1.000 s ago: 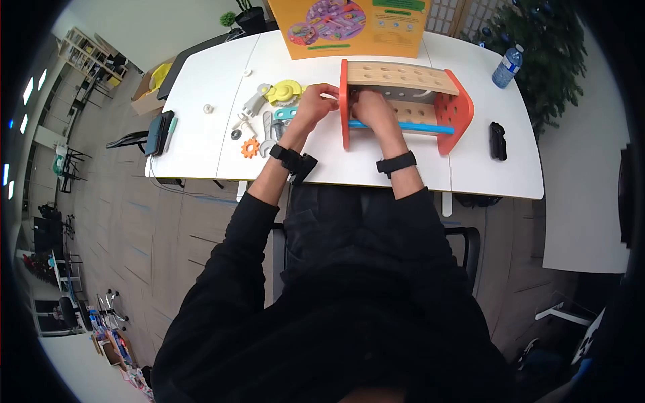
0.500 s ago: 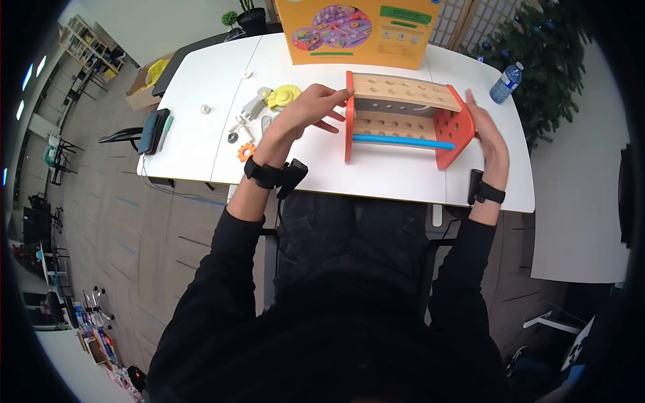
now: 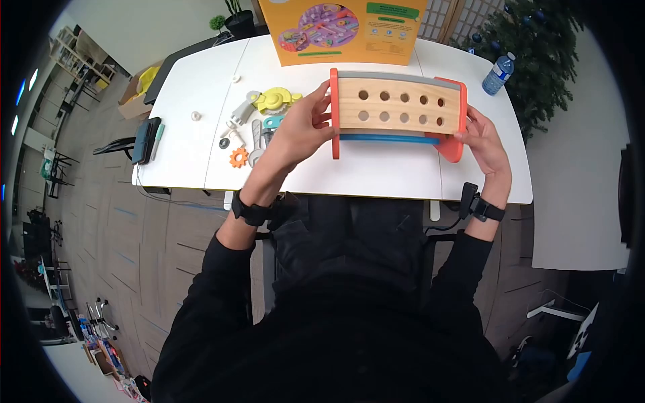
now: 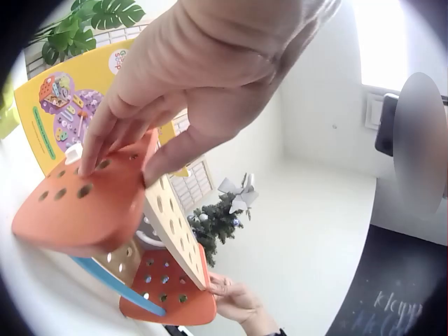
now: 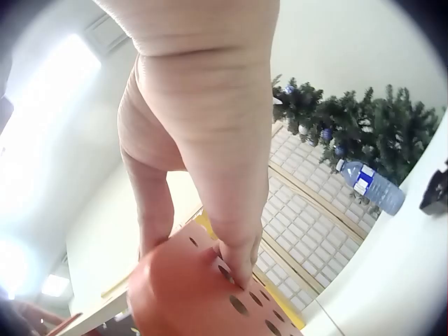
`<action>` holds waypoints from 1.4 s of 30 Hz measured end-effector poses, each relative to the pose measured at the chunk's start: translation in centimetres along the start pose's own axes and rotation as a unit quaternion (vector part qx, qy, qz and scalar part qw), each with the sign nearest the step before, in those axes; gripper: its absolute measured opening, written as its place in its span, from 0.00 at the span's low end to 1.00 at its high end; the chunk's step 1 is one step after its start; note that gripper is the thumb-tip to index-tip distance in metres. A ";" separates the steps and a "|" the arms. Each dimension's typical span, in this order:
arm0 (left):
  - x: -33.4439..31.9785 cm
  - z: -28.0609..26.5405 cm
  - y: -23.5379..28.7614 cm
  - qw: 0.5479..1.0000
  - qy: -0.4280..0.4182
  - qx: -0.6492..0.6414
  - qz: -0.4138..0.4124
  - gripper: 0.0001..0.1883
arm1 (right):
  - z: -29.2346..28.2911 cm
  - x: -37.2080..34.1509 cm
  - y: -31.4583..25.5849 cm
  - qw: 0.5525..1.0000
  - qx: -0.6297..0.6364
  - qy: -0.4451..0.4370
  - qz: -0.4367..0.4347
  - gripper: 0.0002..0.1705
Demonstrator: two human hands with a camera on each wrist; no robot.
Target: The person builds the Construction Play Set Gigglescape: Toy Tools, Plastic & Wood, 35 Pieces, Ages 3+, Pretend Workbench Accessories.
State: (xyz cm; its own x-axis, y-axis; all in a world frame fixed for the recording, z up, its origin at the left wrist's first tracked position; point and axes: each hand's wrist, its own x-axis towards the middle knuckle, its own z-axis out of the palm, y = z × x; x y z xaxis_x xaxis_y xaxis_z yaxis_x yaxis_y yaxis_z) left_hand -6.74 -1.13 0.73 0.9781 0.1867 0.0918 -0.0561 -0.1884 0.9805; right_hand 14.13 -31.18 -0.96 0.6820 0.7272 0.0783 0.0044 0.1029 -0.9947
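A toy workbench with a holed wooden top, red side panels and a blue bar is tilted, its top facing me. My left hand grips the left red panel; in the left wrist view the thumb is at its edge and the fingers lie over its holed outer face. A small white piece sticks out beside those fingers. On the other side, my right hand holds the right red panel, thumb at the front edge and fingers over the outer face.
Left of the bench lie toy parts: a yellow piece, an orange gear, a grey wrench. A large yellow box stands behind. A water bottle is at back right, a dark case at far left.
My right hand left the bench's inside and went round to its right panel. My left hand now holds the left panel. The bench has tilted, showing more of its top.
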 end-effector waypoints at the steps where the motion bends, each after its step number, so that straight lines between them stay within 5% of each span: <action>1: 0.0 0.3 -0.5 1.000 0.026 -0.006 0.002 0.45 | 0.7 -0.2 0.1 0.999 -0.011 0.028 0.022 0.49; 4: -0.1 0.6 -0.4 0.997 0.074 -0.001 -0.023 0.44 | 2.7 -0.6 -0.4 0.986 -0.115 0.082 0.092 0.48; 13: 1.8 -0.7 -1.5 0.996 0.081 0.041 -0.018 0.37 | 4.4 0.2 1.8 0.962 -0.228 0.136 0.066 0.47; 25: 1.7 -1.1 -2.4 0.992 0.078 0.099 0.010 0.36 | 3.4 0.9 4.0 0.962 -0.226 0.138 0.057 0.41; 32: 1.9 -1.2 -3.3 0.988 0.089 0.117 0.035 0.37 | 3.7 0.5 1.6 0.966 -0.165 0.191 0.049 0.46; 35: 1.9 -1.4 -3.2 0.990 0.079 0.118 0.018 0.37 | 3.5 0.6 -0.5 0.975 -0.165 0.138 0.061 0.43; 38: 1.8 -1.3 -2.9 0.988 0.073 0.133 0.011 0.37 | 3.2 1.0 -1.7 0.982 -0.138 0.124 0.028 0.29; 42: 2.1 -1.1 -3.7 0.981 0.085 0.166 0.050 0.37 | 2.6 4.4 -0.7 0.964 -0.196 0.171 -0.060 0.24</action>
State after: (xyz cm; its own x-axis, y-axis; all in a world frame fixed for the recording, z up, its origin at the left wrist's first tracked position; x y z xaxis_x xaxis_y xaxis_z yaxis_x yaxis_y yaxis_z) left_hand -4.72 0.98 -2.54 0.9221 0.3041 0.2394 -0.0536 -0.5123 0.8571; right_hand 15.23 -26.35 0.23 0.8603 0.4530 0.2336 0.3283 -0.1418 -0.9339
